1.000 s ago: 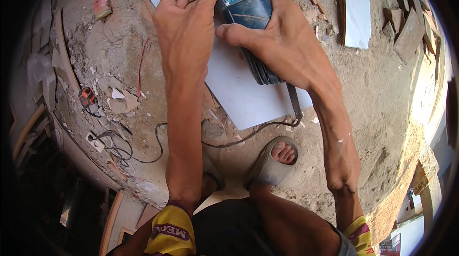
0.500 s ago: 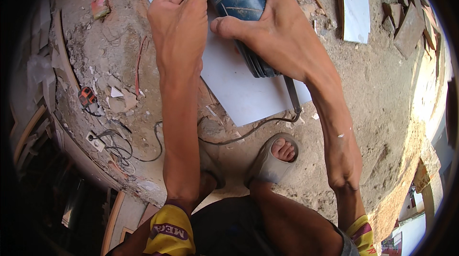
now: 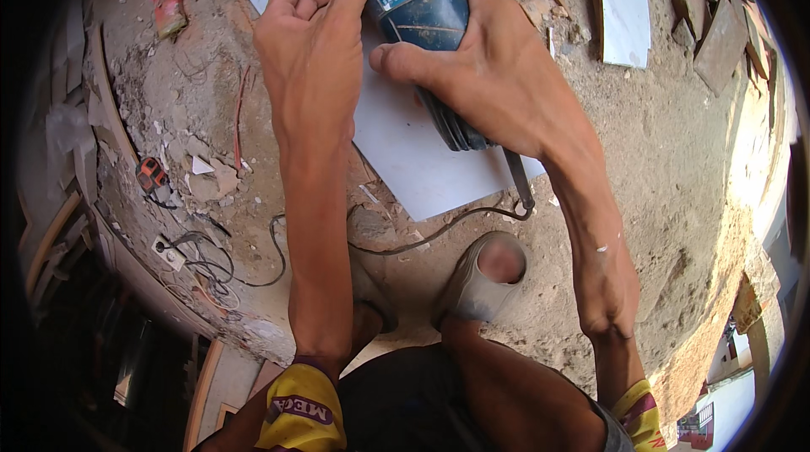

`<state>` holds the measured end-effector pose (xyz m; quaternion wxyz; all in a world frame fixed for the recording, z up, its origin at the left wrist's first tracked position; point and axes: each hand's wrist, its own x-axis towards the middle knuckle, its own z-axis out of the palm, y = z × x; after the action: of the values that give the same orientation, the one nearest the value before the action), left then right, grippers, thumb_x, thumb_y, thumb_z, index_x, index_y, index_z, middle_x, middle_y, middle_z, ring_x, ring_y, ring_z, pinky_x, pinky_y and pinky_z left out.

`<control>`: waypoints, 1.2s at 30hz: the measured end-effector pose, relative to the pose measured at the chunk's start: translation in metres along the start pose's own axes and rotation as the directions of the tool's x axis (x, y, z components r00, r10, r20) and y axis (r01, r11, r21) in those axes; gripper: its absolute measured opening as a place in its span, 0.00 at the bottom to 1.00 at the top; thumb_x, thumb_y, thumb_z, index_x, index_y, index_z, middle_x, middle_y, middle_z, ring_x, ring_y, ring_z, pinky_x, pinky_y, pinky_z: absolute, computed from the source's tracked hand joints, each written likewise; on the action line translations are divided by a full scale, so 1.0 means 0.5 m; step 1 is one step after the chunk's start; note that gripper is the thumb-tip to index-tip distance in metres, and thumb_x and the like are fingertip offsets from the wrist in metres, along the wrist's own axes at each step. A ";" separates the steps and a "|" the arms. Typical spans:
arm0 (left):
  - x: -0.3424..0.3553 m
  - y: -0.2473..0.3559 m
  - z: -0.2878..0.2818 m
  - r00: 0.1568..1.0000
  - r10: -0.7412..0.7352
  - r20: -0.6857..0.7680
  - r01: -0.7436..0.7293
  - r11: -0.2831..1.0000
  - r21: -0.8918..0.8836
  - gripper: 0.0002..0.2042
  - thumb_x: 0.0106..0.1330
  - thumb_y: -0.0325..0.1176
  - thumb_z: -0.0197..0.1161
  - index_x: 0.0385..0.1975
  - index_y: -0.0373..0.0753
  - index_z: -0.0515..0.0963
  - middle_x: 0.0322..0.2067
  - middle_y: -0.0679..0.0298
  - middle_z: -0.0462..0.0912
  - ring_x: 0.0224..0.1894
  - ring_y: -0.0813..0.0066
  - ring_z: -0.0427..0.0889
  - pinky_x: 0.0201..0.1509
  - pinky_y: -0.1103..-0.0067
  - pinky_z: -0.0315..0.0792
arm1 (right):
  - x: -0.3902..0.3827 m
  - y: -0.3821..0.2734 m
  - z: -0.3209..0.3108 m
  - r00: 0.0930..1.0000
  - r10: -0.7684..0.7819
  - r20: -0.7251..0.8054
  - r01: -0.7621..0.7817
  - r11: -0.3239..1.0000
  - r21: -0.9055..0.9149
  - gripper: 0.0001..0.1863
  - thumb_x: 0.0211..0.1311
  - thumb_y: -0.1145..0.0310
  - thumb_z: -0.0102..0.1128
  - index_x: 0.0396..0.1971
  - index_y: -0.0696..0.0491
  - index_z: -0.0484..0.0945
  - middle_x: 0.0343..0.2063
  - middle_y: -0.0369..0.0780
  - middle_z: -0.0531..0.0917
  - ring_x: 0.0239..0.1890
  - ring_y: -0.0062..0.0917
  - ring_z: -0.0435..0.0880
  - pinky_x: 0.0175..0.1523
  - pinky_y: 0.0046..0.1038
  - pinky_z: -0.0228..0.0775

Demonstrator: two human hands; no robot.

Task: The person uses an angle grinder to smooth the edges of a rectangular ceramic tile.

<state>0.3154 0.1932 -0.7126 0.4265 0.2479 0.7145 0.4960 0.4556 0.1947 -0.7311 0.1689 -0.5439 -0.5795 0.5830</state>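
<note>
A blue corded power tool (image 3: pixel 422 17) is at the top of the head view, above a white board (image 3: pixel 413 173). My right hand (image 3: pixel 489 64) wraps round its blue body, thumb on the near side. My left hand (image 3: pixel 316 47) is closed at its upper part, with the thumb lying along the labelled side and the fingers curled. The tool's front end is cut off by the top edge, so its kind does not show. From its black rear end a cord (image 3: pixel 456 220) runs down and left across the ground.
Left of me lie an orange-and-black tape measure (image 3: pixel 151 173), a white socket block (image 3: pixel 168 253) with tangled cables, and a reddish bottle (image 3: pixel 170 6). Boards and wood scraps (image 3: pixel 724 51) lie at the far right. My sandalled foot (image 3: pixel 489 275) stands near the cord.
The power tool's rear end has shifted slightly down and toward me. Both hands keep their hold, and the left has moved a little to the left.
</note>
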 end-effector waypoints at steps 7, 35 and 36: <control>0.022 -0.067 -0.057 0.997 0.014 0.079 -0.015 1.000 0.019 0.39 0.70 0.48 0.81 0.68 0.21 0.77 0.55 0.49 0.89 0.58 0.66 0.88 0.65 0.74 0.77 | -0.012 -0.001 0.005 1.000 0.017 -0.002 -0.017 0.999 -0.029 0.36 0.59 0.59 0.82 0.62 0.64 0.80 0.35 0.42 0.90 0.35 0.25 0.89 0.44 0.29 0.83; -0.065 -0.079 -0.043 0.993 -0.014 0.119 0.027 0.994 -0.106 0.39 0.71 0.44 0.81 0.71 0.20 0.74 0.55 0.50 0.90 0.58 0.68 0.88 0.65 0.76 0.77 | -0.083 0.007 -0.013 0.991 0.133 0.029 -0.134 0.990 0.049 0.34 0.57 0.60 0.82 0.59 0.63 0.81 0.35 0.41 0.89 0.35 0.25 0.87 0.43 0.29 0.81; -0.068 -0.080 -0.043 0.993 -0.011 0.116 0.024 0.994 -0.108 0.39 0.71 0.44 0.81 0.71 0.19 0.73 0.55 0.50 0.90 0.59 0.68 0.88 0.65 0.76 0.77 | -0.085 0.008 -0.012 0.993 0.111 0.024 -0.113 0.992 0.064 0.33 0.57 0.59 0.81 0.55 0.66 0.80 0.33 0.46 0.88 0.34 0.29 0.88 0.41 0.32 0.81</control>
<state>0.3172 0.1408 -0.7342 0.4842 0.2459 0.6627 0.5157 0.4773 0.1614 -0.7143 0.1476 -0.5638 -0.5303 0.6157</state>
